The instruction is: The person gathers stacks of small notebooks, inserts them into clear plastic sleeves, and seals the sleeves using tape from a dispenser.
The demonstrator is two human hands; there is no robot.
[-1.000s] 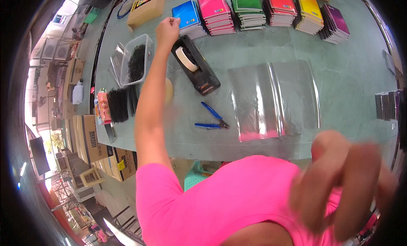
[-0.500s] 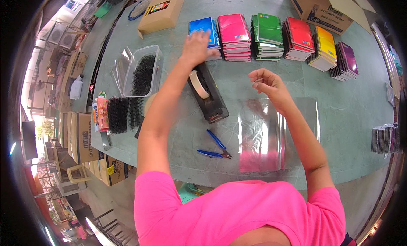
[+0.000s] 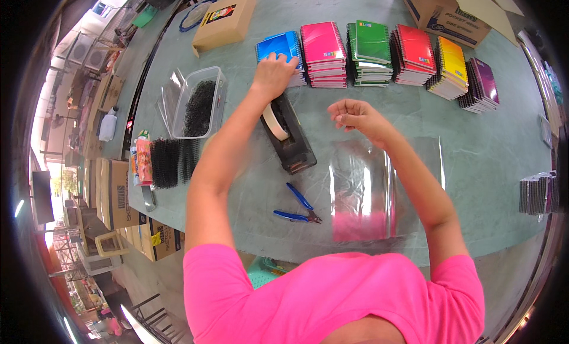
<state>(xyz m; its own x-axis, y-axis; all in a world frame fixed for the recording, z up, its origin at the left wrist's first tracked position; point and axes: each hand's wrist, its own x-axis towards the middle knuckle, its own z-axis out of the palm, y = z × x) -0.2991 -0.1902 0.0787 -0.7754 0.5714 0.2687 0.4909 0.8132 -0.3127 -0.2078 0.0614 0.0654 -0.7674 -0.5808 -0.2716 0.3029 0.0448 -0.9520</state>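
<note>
My left hand [image 3: 275,76] is at the stack of blue spiral notebooks [image 3: 277,45], its fingers bent over the near part of the top notebook. The thumb side is partly hidden. Just below that hand lies a black tape dispenser [image 3: 299,154] with a roll of tape [image 3: 274,123]. My right hand [image 3: 359,118] hovers above the table with fingers curled in and thumb against them; anything between the fingertips is too small to make out. Beneath its forearm lie clear plastic sheets [image 3: 361,187]. Blue-handled nippers [image 3: 298,216] rest to their left, handles apart.
Pink [image 3: 323,41], green [image 3: 372,40], red [image 3: 415,46], yellow [image 3: 452,58] and purple [image 3: 487,80] notebook stacks line the far side. A plastic tub [image 3: 218,107] of black coils stands left. An open carton [image 3: 438,18] sits far right, a brown box [image 3: 228,25] far left.
My left hand's spread fingers have bent down onto the top blue notebook, which has shifted slightly nearer and left. My right hand has drifted a little left.
</note>
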